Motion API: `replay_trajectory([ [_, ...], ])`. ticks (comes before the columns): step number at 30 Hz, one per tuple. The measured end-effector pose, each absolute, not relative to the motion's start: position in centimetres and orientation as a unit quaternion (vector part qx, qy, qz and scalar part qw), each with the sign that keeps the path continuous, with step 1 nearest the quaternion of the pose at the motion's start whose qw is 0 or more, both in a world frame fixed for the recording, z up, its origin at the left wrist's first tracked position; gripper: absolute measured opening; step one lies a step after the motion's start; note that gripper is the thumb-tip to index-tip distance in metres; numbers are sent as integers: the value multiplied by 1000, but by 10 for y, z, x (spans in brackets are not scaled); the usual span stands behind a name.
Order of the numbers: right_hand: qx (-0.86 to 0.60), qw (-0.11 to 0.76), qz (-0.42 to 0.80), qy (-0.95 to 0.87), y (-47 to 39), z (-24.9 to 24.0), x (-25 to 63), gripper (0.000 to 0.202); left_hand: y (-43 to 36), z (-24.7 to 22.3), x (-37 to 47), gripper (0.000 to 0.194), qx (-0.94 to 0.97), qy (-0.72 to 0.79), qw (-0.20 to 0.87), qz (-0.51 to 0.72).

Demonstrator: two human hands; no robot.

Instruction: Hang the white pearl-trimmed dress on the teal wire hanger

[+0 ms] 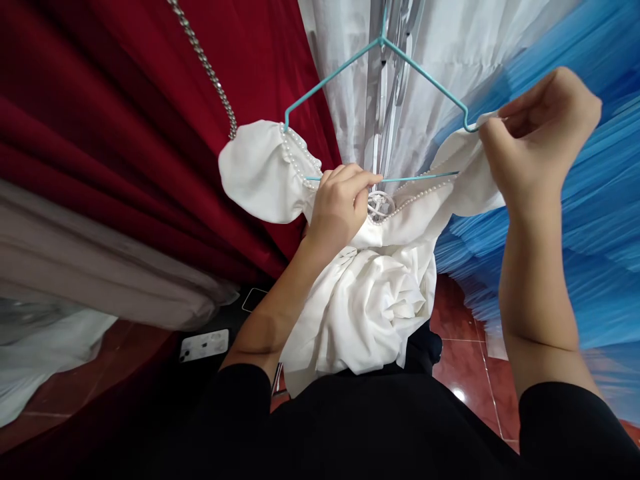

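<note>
Fingers of the right hand (545,137) are pinched on the sleeve edge of a white, smooth-fabric dress (377,300) with puffed sleeves and a pearl-beaded neckline, just beside one shoulder end of a light-blue, thin-framed hanger (340,72). Fingers of the left hand (343,200) are closed around the hanger's lower bar at the neckline; the contact points beneath the palm are hidden. The dress is located in front of the torso, with the hanger upright above its bodice and its gathered skirt lower down, near the black shirt (395,427). The opposite shoulder end of the hanger sits at the beaded edge of the other sleeve. A silver beaded strand (205,63) reaches that sleeve. Red draped fabric (260,60) is positioned on the left, blue sheer layered fabric (610,220) on the right. A white smartphone (205,345) lies at lower left on a black surface (175,373).
</note>
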State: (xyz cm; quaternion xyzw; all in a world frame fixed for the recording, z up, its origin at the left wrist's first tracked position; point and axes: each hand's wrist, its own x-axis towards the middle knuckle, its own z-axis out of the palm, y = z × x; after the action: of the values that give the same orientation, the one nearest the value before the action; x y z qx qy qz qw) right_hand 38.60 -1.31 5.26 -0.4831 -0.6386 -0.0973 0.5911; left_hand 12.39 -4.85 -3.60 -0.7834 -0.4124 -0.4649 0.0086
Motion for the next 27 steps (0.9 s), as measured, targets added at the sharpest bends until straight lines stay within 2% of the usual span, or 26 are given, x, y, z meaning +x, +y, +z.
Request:
replay_trajectory([
  [7,-489,600,-101,-625,-19,47,375,36,-48,-39,123,35,-780,-424,1,-460],
  [11,-596,494,-93,-627,-31,42,392,23,-46,-41,124,35,-778,-423,9,-465],
  [13,-612,467,-103,-630,-32,43,397,16,-46,-41,126,35,-776,-421,11,-468],
  [19,-512,558,-152,-635,-15,55,391,29,-52,-36,133,39,-785,-418,2,-458],
  [21,-495,565,-160,-640,-11,57,383,33,-54,-35,132,38,-786,-417,2,-457],
  [27,-579,423,-106,-689,-27,54,373,33,-51,-39,122,35,-783,-428,-6,-451],
])
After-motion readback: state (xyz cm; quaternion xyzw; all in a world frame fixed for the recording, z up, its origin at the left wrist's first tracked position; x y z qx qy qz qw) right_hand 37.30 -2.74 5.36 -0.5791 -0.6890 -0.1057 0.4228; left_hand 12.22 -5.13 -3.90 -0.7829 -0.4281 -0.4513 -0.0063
